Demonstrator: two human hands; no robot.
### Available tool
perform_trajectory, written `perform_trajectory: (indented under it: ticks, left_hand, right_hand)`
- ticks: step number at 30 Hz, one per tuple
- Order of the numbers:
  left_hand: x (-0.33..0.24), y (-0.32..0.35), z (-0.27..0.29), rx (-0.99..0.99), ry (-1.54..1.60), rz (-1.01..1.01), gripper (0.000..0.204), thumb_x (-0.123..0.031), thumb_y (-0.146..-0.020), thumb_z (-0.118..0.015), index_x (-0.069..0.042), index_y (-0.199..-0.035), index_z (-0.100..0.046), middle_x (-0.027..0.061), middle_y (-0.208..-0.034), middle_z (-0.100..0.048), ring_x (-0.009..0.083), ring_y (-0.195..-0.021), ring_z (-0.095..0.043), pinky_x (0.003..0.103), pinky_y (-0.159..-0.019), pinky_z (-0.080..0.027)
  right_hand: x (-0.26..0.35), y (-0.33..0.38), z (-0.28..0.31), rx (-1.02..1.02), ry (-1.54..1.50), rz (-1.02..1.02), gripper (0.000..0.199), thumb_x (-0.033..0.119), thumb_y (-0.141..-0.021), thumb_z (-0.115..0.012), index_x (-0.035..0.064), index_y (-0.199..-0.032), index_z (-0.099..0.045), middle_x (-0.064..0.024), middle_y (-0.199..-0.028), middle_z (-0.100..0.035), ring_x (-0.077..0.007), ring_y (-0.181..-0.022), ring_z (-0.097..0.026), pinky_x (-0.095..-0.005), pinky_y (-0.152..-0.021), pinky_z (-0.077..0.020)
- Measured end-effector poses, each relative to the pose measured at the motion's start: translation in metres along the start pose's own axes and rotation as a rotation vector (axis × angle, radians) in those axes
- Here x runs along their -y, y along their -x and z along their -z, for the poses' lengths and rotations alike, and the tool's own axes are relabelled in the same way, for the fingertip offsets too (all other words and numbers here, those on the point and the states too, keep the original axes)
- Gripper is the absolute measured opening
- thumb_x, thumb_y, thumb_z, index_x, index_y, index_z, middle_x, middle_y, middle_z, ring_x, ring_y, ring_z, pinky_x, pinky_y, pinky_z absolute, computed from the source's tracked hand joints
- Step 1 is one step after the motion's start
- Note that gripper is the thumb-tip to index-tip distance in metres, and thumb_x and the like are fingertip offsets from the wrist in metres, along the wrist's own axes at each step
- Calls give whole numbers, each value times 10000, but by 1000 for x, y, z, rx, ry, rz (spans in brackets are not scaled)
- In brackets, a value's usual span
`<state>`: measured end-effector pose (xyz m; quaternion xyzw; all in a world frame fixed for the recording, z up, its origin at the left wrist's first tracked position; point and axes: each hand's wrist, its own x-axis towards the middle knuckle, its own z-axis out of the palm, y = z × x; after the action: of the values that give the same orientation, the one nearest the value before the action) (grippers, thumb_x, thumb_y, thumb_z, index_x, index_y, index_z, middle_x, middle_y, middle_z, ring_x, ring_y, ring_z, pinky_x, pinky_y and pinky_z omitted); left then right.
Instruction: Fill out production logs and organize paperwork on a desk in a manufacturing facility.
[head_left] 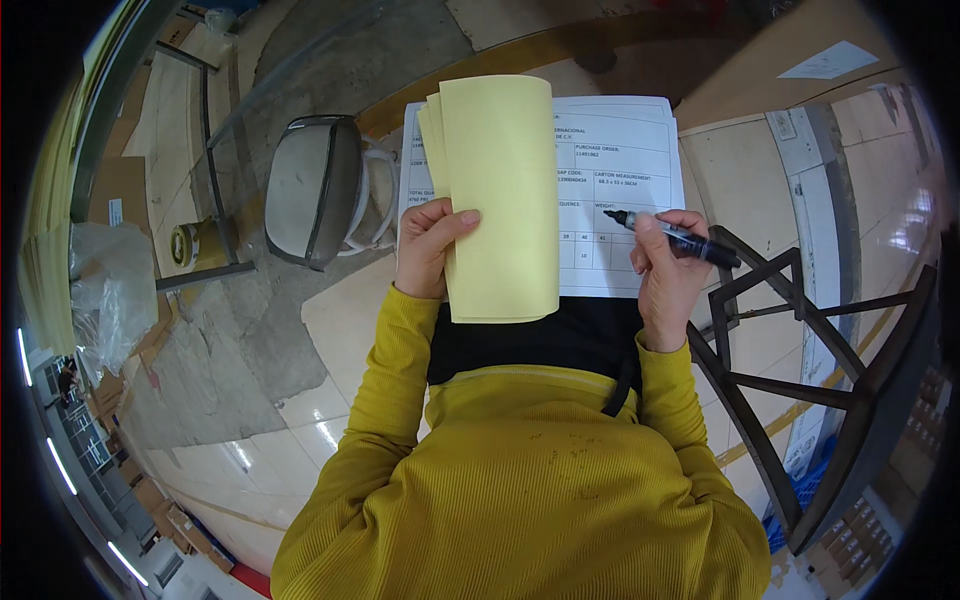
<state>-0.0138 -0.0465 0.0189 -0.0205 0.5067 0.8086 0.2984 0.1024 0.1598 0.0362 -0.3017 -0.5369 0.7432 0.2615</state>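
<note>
Currently, the right hand (668, 268) has its grip closed around a black marker (692, 243), thumb on one side and fingers on the other. The marker lies above the right part of the white printed sheets (625, 130), its long axis slanting from the far left at the pointed tip to the near right at the blunt end. That tip aims left, toward the yellow sheets (503, 200), and lies just right of them, apart from their edge; whether it touches the white paper cannot be told.

The left hand (428, 235) pinches the yellow sheets by their left edge, thumb on top. Their long axis runs from near to far, across the marker's slant, and they cover the left-middle of the white sheets. Of the two, the right hand is much the nearer to the tip.

A grey padded seat (310, 190) stands to the left, well apart from the marker; a dark metal frame (790, 388) stands to the near right.
</note>
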Motion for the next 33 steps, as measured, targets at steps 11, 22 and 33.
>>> perform_trajectory:
  ticks: [11, 22, 33]
  left_hand:
    - [-3, 3, 50, 85, 446, -121, 460, -182, -760, -456, 54, -1153, -492, 163, -990, -623, 251, -924, -611, 343, -818, -498]
    - [-2, 3, 81, 200, 661, -152, 449, -183, -761, -419, 62, -1129, -491, 172, -1007, -610, 257, -890, -606, 358, -805, -494]
    - [2, -4, 48, 125, 463, -45, 452, -38, -671, -486, 104, -1099, -523, 199, -1018, -616, 263, -861, -638, 331, -805, -519]
  right_hand:
    - [-34, -2, -4, -125, 313, 393, 250, 58, -737, -728, 59, -829, -495, 12, -751, -492, -36, -638, -449, -172, -583, -379]
    - [-34, -7, -2, -142, 286, 369, 255, 101, -751, -730, 56, -813, -486, 2, -766, -502, -45, -677, -454, -179, -619, -383]
    - [-42, -3, 3, -125, 404, 446, 246, 97, -756, -717, 61, -761, -473, 9, -670, -501, -44, -589, -452, -183, -558, -374]
